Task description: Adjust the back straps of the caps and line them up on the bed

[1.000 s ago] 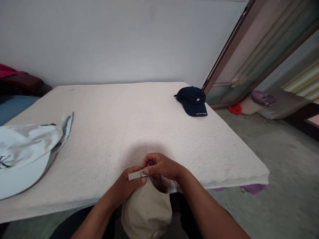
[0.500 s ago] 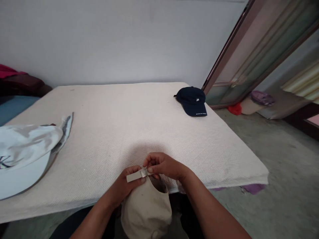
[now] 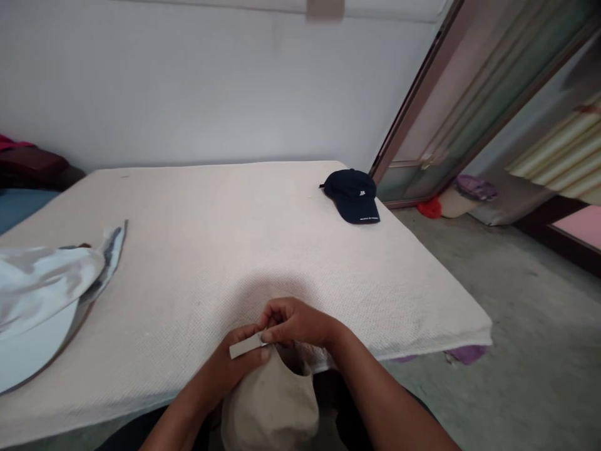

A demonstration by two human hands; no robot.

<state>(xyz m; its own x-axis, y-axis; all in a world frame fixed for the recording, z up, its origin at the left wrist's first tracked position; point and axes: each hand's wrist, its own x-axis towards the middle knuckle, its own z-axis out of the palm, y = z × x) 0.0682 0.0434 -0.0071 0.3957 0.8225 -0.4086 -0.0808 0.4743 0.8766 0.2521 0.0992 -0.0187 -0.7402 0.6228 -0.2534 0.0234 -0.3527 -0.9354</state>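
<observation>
A beige cap [image 3: 272, 401] hangs below my hands at the near edge of the table, its back opening facing up and to the right. My left hand [image 3: 235, 363] is closed on the cap's back edge, thumb on top, with the pale adjuster strap [image 3: 245, 346] lying across its fingers. My right hand [image 3: 293, 322] pinches the strap where the buckle sits, its thumb and fingers covering most of that buckle. The two hands touch or nearly touch at the strap.
A navy cap [image 3: 352, 195] rests at the table's far right corner. At the left lies a white cap [image 3: 42, 294] with a pale brim. A white textured cloth [image 3: 188, 238] covers the table. Behind stands a wall [image 3: 211, 88]; a glass-panelled door [image 3: 422, 138] is at the right.
My right thumb has moved left onto the buckle, which showed before and is now mostly covered. The whole view has shifted slightly; both hands still hold the beige cap.
</observation>
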